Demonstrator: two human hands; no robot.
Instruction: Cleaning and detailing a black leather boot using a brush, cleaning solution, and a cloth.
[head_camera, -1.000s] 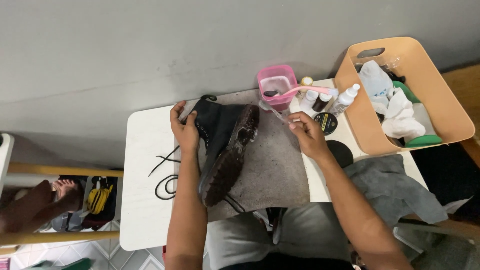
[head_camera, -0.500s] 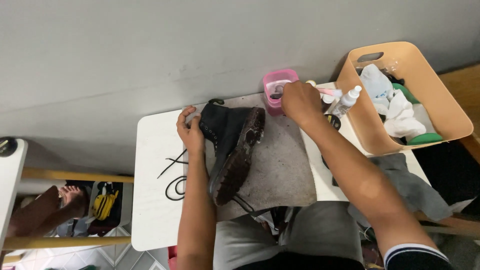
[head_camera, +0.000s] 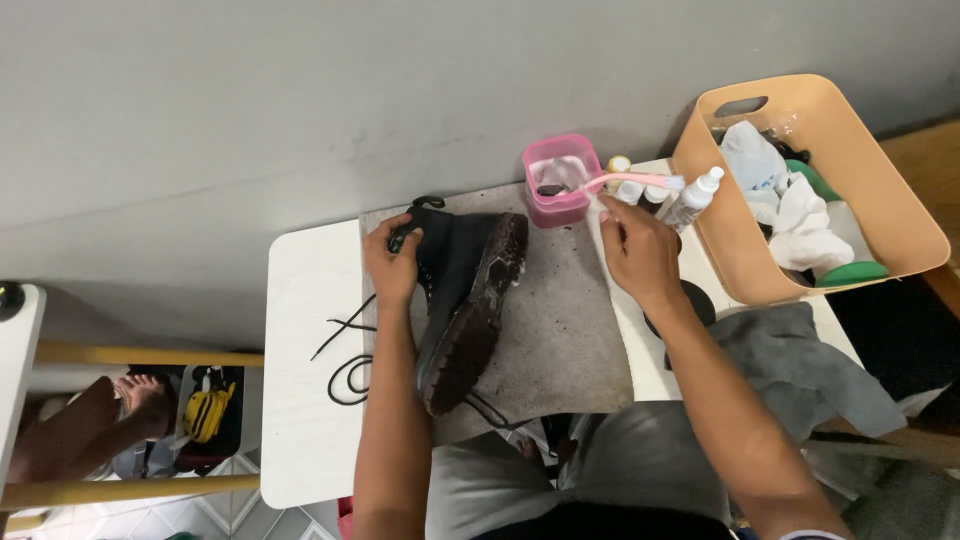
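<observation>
The boot (head_camera: 455, 270) is black with a dark brown sole. The mat (head_camera: 560, 330) under it is grey, the table (head_camera: 300, 400) white. The tub (head_camera: 558, 182) and toothbrush (head_camera: 635, 181) are pink, the basket (head_camera: 880, 215) tan, the laces (head_camera: 345, 360) black, the cloth (head_camera: 800, 360) grey.

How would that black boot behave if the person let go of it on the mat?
The black boot lies on its side with the left hand gripping it, so it probably stays put. Its thick, chunky sole suggests it is fairly heavy and stiff. The loose lace would flop.
</observation>
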